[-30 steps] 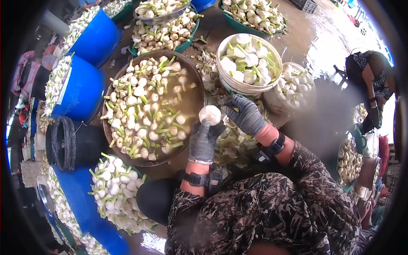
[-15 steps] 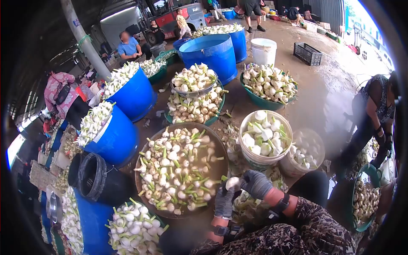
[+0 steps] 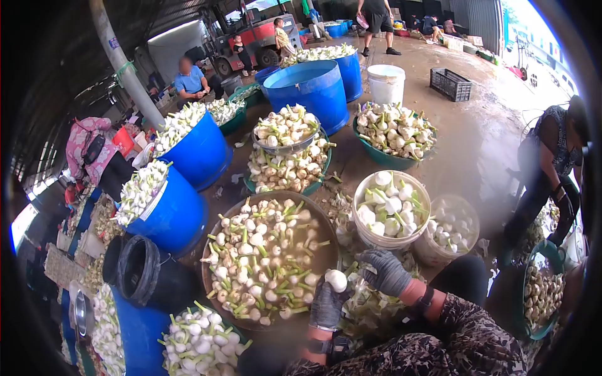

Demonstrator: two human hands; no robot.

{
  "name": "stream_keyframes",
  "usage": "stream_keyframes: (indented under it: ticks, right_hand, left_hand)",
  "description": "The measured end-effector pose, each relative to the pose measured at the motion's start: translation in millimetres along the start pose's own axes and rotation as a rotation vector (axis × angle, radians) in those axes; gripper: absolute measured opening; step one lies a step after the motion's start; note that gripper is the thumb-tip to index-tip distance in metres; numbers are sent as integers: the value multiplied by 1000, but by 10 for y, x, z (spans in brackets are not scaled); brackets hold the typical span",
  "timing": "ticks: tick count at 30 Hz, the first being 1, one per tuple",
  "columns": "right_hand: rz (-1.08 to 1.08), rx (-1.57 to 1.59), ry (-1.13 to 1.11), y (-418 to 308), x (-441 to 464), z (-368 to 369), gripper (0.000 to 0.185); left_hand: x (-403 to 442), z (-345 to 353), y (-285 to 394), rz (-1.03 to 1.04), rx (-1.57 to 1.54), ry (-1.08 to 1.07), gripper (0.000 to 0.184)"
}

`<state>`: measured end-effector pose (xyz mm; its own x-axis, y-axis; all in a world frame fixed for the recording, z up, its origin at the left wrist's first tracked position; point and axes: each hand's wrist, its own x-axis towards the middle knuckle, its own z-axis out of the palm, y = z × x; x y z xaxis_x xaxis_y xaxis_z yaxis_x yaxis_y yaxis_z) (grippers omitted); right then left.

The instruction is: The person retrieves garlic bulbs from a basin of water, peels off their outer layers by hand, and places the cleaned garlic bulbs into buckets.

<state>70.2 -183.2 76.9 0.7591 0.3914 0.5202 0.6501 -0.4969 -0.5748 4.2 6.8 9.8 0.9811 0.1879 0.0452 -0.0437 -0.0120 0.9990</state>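
- Daylight strongest at upper right, blown out to white.
- Wet floor (image 3: 480,94) glares beside it.
- Upper left dim beneath the roof (image 3: 169,14).
- Fisheye bowing; black vignette around edges.
- Hazy smudge right of centre, softening detail.

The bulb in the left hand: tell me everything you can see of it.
The garlic bulb is rounded, white and smooth-looking. The gloved left hand holds it at the fingers, which hide part of its lower side. In the picture it lies by the lower right edge of the wide basin. The right hand is close, seemingly not touching it. Whether the green strip nearby is its stem is unclear.
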Motion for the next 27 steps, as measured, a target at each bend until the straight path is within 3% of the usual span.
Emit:
stream_keyframes:
  ticks: [3,7,13,16,17,18,19,21,22,23,25,27]
  right_hand:
    - [-93,16,-159,-80,-68,44,24]
    - [11,2,-124,-123,-167,110,20]
    - [150,-82,-224,-155,-181,143,21]
    - [301,-75,-259,-159,-172,147,22]
    - [424,91,-299,-78,-175,177,22]
    - [546,257,-335,-10,-181,194,23]
    - [549,256,-330,29,-203,204,23]
    - [561,425,-288,30,-219,212,26]
    - [465,226,-253,-8,-219,187,21]
    - [467,225,-254,-56,-210,149,21]
    - [129,-57,-160,-181,-175,67,15]
    - [164,-72,-182,-119,-203,158,13]
  left_hand:
    - [-29,82,-45,-447,-940,-171,61]
    - [-76,96,-91,-337,-709,-303,67]
    - [-86,48,190,-429,-670,-434,72]
    - [-134,7,116,-355,-506,-372,74]
    - [-119,-9,99,-356,-506,-376,74]
    - [-88,-31,79,-210,-246,-444,75]
    - [-60,-41,57,-60,15,-505,75]
    - [-59,-5,37,-21,42,-501,74]
    - [-98,23,39,-103,-142,-465,73]
    - [-117,44,49,-184,-326,-424,73]
    - [-85,62,90,-230,-205,-423,68]
    - [-72,70,22,-272,-79,-427,63]
